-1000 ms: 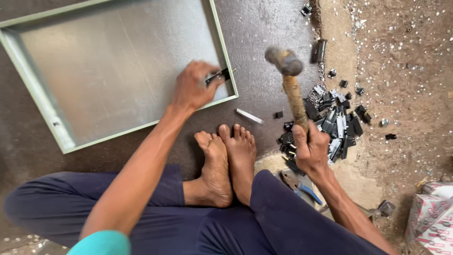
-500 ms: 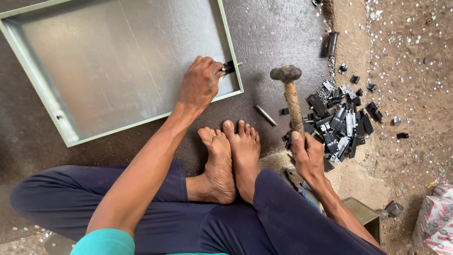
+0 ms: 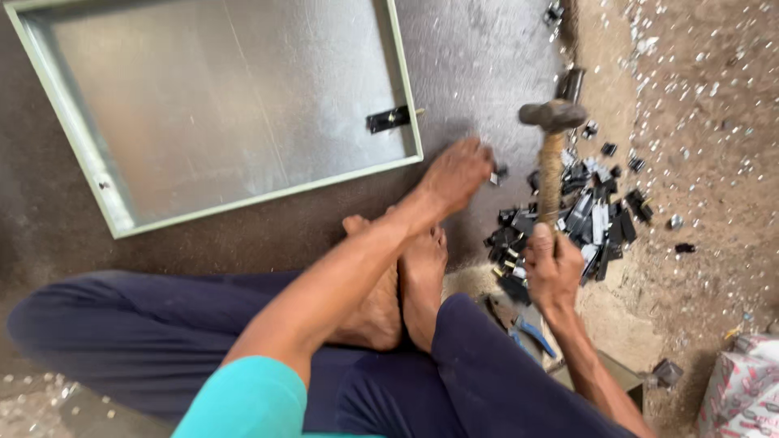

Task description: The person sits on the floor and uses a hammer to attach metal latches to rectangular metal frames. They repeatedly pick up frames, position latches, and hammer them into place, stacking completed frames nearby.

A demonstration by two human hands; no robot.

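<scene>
My right hand (image 3: 552, 269) grips the wooden handle of a hammer (image 3: 552, 138), whose metal head is raised above a pile of small black metal clips (image 3: 588, 219) on the floor. My left hand (image 3: 456, 174) reaches across my feet to the floor just left of that pile, fingers closing on a small light pin-like piece (image 3: 495, 176). A large shallow metal tray panel (image 3: 77, 134) with a pale green rim lies at the upper left. One black clip (image 3: 389, 119) sits fixed at its right edge.
I sit cross-legged in dark blue trousers, bare feet (image 3: 406, 284) together before me. Metal shavings litter the dirt floor at the right. A blue-handled tool (image 3: 531, 334) lies by my right knee. A patterned bag (image 3: 742, 389) sits at the lower right corner.
My left hand has left the clip on the tray's edge and moved right to the floor beside the clip pile. The hammer stays raised in my right hand.
</scene>
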